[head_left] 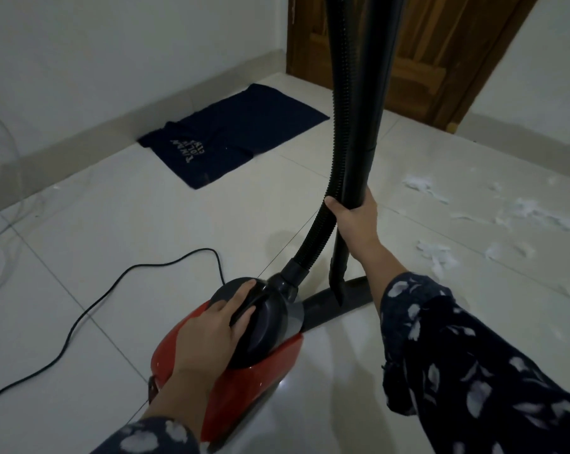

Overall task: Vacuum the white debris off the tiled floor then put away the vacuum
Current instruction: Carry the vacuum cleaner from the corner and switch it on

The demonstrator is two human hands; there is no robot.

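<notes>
Head view: left hand (pixel 216 326) fingers curled around vacuum (pixel 244 348) handle; right hand (pixel 352 217) grips upright wand (pixel 359 152) with hose (pixel 316 231). Debris (pixel 522 211) on floor (pixel 113 240) at right.

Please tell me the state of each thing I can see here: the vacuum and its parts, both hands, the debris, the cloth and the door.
Vacuum body: on the floor.
Left hand: grips its handle.
Right hand: grips the wand.
Wand: upright.
Hose: attached to body.
Power cord: lying loose.
White debris: scattered, not vacuumed.
Dark cloth: flat by wall.
Door: cannot tell.
</notes>
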